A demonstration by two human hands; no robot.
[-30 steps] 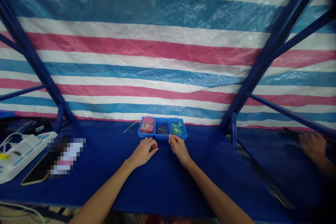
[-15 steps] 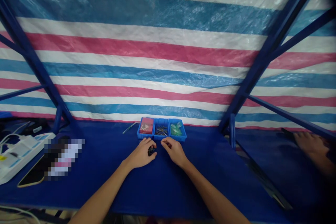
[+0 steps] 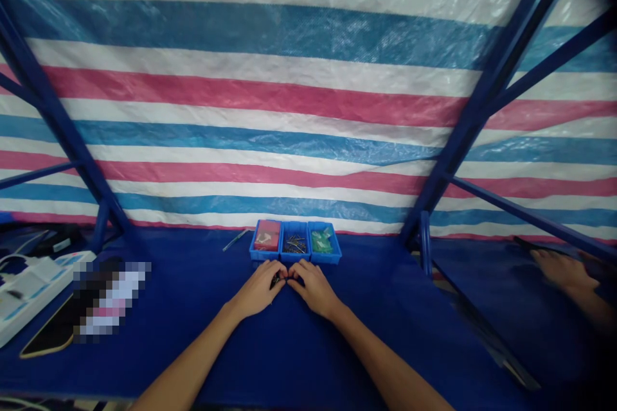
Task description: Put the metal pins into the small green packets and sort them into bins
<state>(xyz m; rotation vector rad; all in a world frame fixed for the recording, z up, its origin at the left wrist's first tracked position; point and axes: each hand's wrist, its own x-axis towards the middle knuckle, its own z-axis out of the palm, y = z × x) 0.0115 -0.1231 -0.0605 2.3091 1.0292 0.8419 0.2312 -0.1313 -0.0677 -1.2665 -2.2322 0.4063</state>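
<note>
My left hand [image 3: 260,287] is curled around a small bunch of dark, thin pieces [image 3: 275,280] that look like screws. My right hand [image 3: 313,287] has its thumb and fingers bent together in a pinch, its tips meeting the left fingertips. Whatever lies between the right fingertips is too small to make out. Just beyond both hands stand three joined blue bins: the left bin [image 3: 258,255] holds red packets [image 3: 267,234], the middle bin [image 3: 295,257] loose screws [image 3: 295,244], and the right bin [image 3: 332,258] green-and-clear packets [image 3: 322,241].
A thin pen-like tool [image 3: 236,240] lies left of the bins on the blue table [image 3: 289,353]. A power strip [image 3: 43,289] and a phone [image 3: 51,327] are at the left. Blue metal frames flank the space before a striped sheet [image 3: 270,96]. Another person's hand [image 3: 563,270] is at right.
My right hand has moved left and closer to me, so its fingertips now meet those of my left hand. The left hand keeps its bunch. The view has shifted slightly.
</note>
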